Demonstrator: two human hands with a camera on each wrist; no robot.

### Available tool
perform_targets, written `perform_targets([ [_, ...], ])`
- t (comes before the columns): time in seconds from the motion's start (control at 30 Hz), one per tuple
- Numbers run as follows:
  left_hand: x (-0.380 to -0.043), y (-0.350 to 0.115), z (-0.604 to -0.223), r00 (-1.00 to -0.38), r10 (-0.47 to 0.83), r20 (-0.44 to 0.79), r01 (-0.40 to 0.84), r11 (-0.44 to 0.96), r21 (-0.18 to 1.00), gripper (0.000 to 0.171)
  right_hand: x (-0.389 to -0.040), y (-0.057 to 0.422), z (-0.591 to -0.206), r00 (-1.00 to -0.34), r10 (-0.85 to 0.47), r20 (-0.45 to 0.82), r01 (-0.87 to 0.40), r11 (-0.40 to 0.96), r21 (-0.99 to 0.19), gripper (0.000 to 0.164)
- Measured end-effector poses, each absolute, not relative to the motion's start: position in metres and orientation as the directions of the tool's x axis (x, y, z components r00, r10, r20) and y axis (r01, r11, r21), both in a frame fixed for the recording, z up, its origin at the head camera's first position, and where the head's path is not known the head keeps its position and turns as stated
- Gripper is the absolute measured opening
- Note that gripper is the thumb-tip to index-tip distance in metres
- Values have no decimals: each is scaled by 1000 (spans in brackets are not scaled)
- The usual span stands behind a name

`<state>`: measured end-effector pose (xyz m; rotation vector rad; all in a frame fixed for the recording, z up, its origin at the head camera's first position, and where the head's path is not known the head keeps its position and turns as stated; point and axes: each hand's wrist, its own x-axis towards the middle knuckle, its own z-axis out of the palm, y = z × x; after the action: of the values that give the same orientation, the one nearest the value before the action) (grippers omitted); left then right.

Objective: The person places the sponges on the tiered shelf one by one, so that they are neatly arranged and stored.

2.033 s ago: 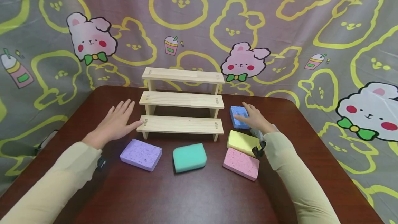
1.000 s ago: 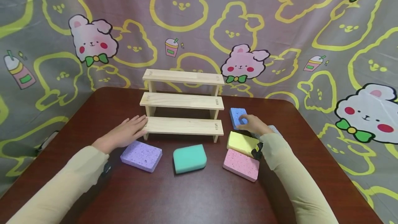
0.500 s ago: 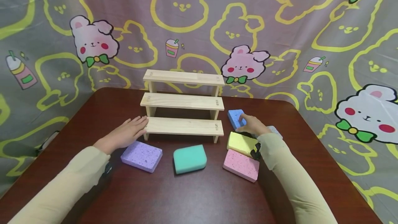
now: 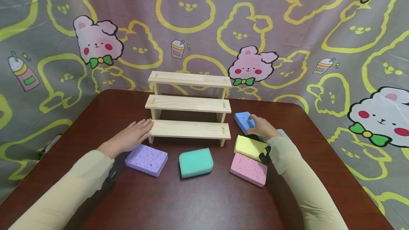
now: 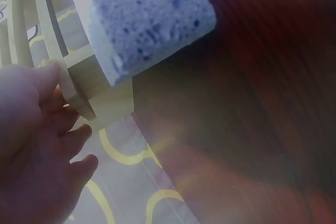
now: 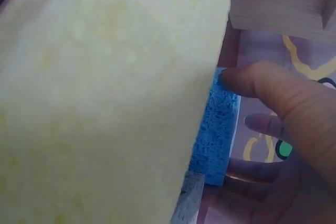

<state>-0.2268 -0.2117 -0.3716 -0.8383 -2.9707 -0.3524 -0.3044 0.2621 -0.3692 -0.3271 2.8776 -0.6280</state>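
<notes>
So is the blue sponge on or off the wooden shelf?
Off: the head view shows the right hand gripping the blue sponge beside the wooden shelf.

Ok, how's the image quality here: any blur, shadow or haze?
Head: fairly even light, a soft sheen on the table; left wrist: hazy, the purple sponge tinted bluish, dark shadow beside it; right wrist: the yellow sponge pale and blurred, filling much of the frame, the blue sponge crisper.

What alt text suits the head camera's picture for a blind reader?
A person's right hand holds a blue sponge beside a three-step wooden rack, whose bottom step the left hand touches. Purple, teal, yellow and pink sponges lie nearer on a dark table.
</notes>
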Motion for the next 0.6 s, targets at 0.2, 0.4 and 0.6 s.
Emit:
perform_targets([
  [0.2, -226, -210, -373, -839, 528, 128, 543, 823, 164, 46, -308, 269, -365, -963, -257, -84, -191, 867, -460, 55],
  [0.4, -224, -209, -372, -838, 528, 135, 544, 824, 158, 45, -310, 275, -354, -965, -262, -22, -219, 846, -486, 52],
  [0.6, -224, -209, -373, -835, 532, 136, 548, 823, 147, 45, -312, 281, -338, -973, -232, 9, -204, 837, -508, 51],
])
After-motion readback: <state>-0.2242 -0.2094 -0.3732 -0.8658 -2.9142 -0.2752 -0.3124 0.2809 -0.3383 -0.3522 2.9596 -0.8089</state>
